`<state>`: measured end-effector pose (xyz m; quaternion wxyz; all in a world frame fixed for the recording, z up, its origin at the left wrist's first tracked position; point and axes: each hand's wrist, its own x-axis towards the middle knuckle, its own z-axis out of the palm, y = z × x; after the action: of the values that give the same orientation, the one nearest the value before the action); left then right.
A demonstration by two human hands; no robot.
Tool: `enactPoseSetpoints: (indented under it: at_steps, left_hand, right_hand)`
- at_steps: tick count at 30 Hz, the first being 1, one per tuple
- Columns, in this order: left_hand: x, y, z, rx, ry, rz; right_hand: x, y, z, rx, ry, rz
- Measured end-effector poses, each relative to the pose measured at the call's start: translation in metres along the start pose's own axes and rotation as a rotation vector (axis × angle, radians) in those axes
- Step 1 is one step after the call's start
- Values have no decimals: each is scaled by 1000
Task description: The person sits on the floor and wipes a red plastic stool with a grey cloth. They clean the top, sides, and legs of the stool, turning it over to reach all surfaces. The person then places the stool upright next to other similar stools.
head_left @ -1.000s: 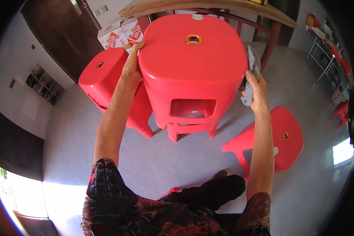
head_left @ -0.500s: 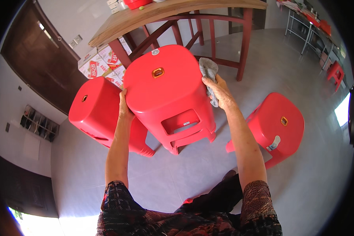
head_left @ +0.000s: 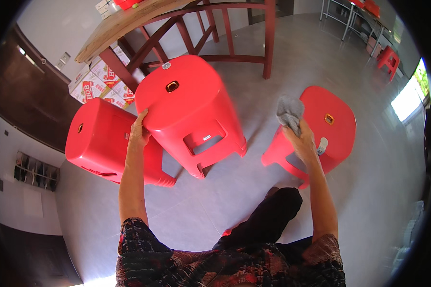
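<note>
A tall red plastic stool (head_left: 191,100) stands in the middle, with a small gold-rimmed hole in its seat. My left hand (head_left: 138,130) grips the near left edge of that seat, its fingers partly hidden by the rim. Bunched in my right hand (head_left: 301,142) is a grey cloth (head_left: 289,112), held up and off the middle stool. Behind the cloth and hand is the right stool (head_left: 337,122), also red, with a pale sticker on its edge. Close by my left forearm is the left stool (head_left: 88,134), another red one.
A wooden table (head_left: 129,26) with dark red legs stands beyond the stools. Printed cartons (head_left: 93,86) are stacked under its left end. A small red stool (head_left: 389,62) sits far right near a metal-legged table (head_left: 354,16). My black-trousered leg (head_left: 268,215) extends in front.
My right hand has left the middle stool's right side and moved right with the cloth, over to the right stool. My left hand stays on the middle stool. The view has shifted right.
</note>
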<state>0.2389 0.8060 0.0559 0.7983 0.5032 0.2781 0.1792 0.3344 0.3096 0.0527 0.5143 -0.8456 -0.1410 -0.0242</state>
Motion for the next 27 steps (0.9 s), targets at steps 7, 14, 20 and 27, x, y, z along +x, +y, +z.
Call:
enactPoseSetpoints:
  at_steps: [7,14,20,27]
  left_hand:
    - [22,-8,-8,76,-27,-55]
    - [40,-12,-26,141,71,-30]
    - [41,-21,-11,154,136,-47]
    - [57,-32,-52,418,290,-44]
  right_hand:
    - [-39,78,-53,-1033,341,-231]
    - [-52,107,-56,-1016,335,-131]
    - [-41,146,-108,-1049,558,255]
    - [-33,178,-164,477,413,646]
